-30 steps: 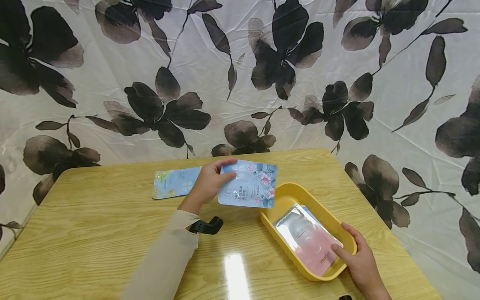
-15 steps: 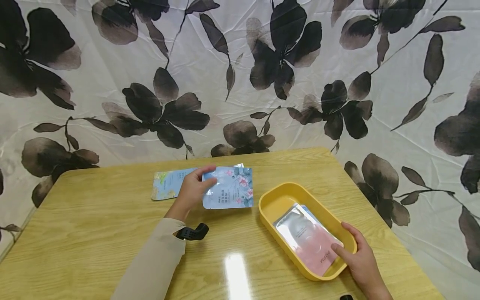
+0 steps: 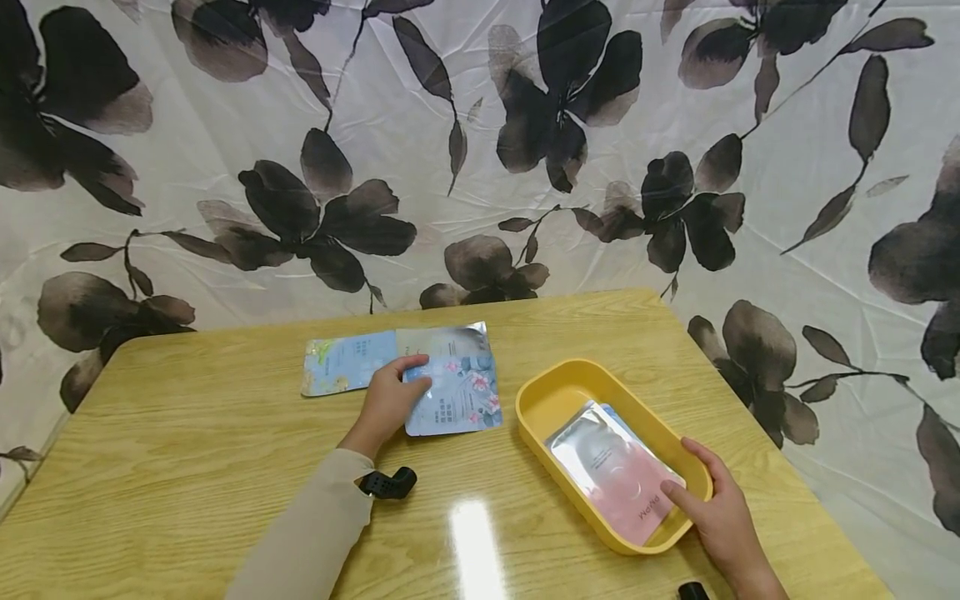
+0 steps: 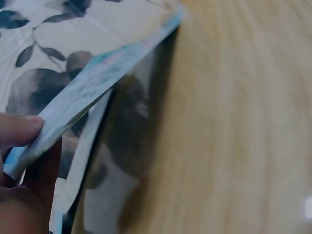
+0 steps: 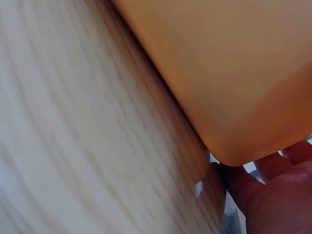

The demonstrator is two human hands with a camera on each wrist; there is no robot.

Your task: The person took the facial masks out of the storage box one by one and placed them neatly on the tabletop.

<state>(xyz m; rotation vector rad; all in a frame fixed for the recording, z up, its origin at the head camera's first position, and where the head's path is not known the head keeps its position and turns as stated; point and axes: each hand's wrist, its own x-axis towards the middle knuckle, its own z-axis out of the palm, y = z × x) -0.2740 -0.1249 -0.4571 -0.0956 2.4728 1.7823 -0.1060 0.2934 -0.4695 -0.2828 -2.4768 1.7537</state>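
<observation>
My left hand [image 3: 386,404] pinches the left edge of a light-blue face mask packet [image 3: 453,404] printed with pink flowers. In the left wrist view, the thumb [image 4: 22,130] lies on top of this packet and fingers are beneath it; it slants up from the table. A silvery packet [image 3: 459,337] lies partly covered behind it, overlapping a blue packet [image 3: 345,363] with yellow-green print. My right hand [image 3: 723,521] grips the near right end of a yellow tray [image 3: 558,396], thumb over the rim. Inside lies a pink-and-silver packet [image 3: 618,483], with a blue edge showing under it.
Everything stands on a wood-grain table [image 3: 187,450], whose far edge meets a white cloth [image 3: 420,100] with dark flowers. A black band [image 3: 390,483] is on the left wrist. Light glares off the table [image 3: 476,542] near the front.
My left hand has carried the flowered packet left, away from the tray, then brought it slightly nearer, uncovering more of the silvery packet. The right hand and tray have stayed put.
</observation>
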